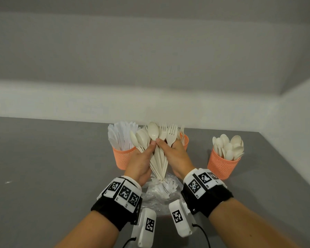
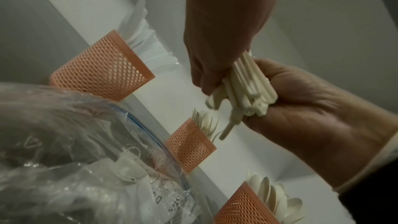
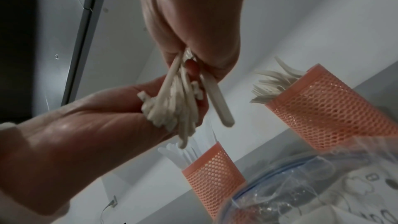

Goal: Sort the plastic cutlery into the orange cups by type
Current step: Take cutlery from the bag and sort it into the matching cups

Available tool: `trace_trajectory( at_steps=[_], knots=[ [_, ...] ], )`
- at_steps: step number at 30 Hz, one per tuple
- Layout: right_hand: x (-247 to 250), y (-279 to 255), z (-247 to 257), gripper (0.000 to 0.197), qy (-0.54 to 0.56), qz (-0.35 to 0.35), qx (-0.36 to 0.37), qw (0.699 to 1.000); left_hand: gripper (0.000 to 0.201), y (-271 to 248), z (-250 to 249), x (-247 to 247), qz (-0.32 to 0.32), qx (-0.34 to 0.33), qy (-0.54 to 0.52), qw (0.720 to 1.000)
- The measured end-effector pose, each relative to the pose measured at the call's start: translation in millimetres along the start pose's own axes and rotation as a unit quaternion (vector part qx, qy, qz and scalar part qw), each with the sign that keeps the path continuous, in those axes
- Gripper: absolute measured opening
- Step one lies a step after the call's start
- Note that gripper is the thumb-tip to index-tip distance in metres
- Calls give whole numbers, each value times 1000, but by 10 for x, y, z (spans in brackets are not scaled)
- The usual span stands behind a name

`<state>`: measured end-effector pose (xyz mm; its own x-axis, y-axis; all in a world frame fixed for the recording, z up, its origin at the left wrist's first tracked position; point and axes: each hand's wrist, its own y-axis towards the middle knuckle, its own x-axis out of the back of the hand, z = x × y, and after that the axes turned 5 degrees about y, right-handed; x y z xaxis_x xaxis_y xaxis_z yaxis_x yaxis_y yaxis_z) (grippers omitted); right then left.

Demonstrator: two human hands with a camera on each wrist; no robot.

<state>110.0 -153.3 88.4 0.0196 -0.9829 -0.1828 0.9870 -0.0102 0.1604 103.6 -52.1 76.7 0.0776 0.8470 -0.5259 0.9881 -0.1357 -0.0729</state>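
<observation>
A: Which step is this?

B: Mid-sort, by the look of it. Left hand (image 1: 141, 161) curls its grip round the handles of a mixed bundle (image 1: 158, 158) of cream spoons & forks, fanned out above the tabletop (image 1: 43, 158). Right hand (image 1: 175, 154) closes on the same bundle from the other side, thumb & fingers pinching near the neck of one spoon (image 1: 153, 130).

A: And the cups?

B: Three orange cups. Knife cup (image 1: 123, 156) sits behind the left hand, fork cup (image 1: 185, 140) mostly hidden behind the right, spoon cup (image 1: 223, 162) off to the right, well apart from the hands. All three already hold cutlery.

A: Next move?

B: Prob. draw that spoon up out of the fan w/o dragging its neighbours, then carry it right to the spoon cup. Left grip needs to stay firm on the rest.

A: Room to move?

B: Open tabletop between fork cup & spoon cup, so the path looks free. A clear plastic bag (image 1: 161, 190) lies under the wrists. Wall runs close behind the cups; tabletop's right edge isn't far past the spoon cup.
</observation>
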Motion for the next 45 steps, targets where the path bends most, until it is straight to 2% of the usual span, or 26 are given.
trace_trajectory(
  at_steps=[6, 10, 14, 18, 21, 24, 27, 29, 33, 36, 39, 41, 44, 45],
  knots=[
    [23, -22, 2, 12, 14, -1, -4, 1000, 46, 31, 14, 36, 19, -13, -8, 1000],
    [-3, -20, -17, 20, 57, -7, -13, 998, 25, 65, -5, 56, 16, -23, -3, 1000],
    [-9, 18, -17, 33, 57, -41, -19, 997, 8, 112, 1, 56, -24, -22, 24, 999],
    [60, 159, 95, 29, 111, -89, -13, 990, 21, 242, -35, 106, -103, -12, 2, 995],
    [286, 343, 272, 16, 186, -118, 26, 975, 19, 276, -119, 164, -111, -14, 10, 994],
    [576, 536, 394, 9, 141, -176, 68, 972, 11, 247, -199, 183, -79, -11, 53, 995],
    [732, 751, 317, 4, -3, -243, 112, 964, 13, 228, -213, 162, -48, -13, 86, 995],
    [765, 887, 219, 10, -61, -262, 124, 955, 3, 211, -216, 146, -25, 1, 97, 995],
    [762, 1135, 50, 10, -76, -263, 129, 953, 12, 232, -211, 157, 2, 20, 111, 994],
    [717, 1220, -122, 11, -68, -220, 103, 968, 19, 290, -217, 200, 16, 34, 92, 995],
    [753, 1188, -257, 31, -56, -169, 51, 983, 20, 313, -229, 247, 38, 55, 60, 996],
    [837, 1185, -292, 41, -33, -157, 47, 986, 19, 316, -231, 276, 48, 61, 64, 995],
    [888, 1204, -256, 12, -89, -179, 68, 977, 15, 334, -203, 304, 47, 69, 62, 995],
    [890, 1207, -255, 20, -129, -178, 70, 973, 15, 332, -196, 294, 47, 71, 58, 995]
  ],
)
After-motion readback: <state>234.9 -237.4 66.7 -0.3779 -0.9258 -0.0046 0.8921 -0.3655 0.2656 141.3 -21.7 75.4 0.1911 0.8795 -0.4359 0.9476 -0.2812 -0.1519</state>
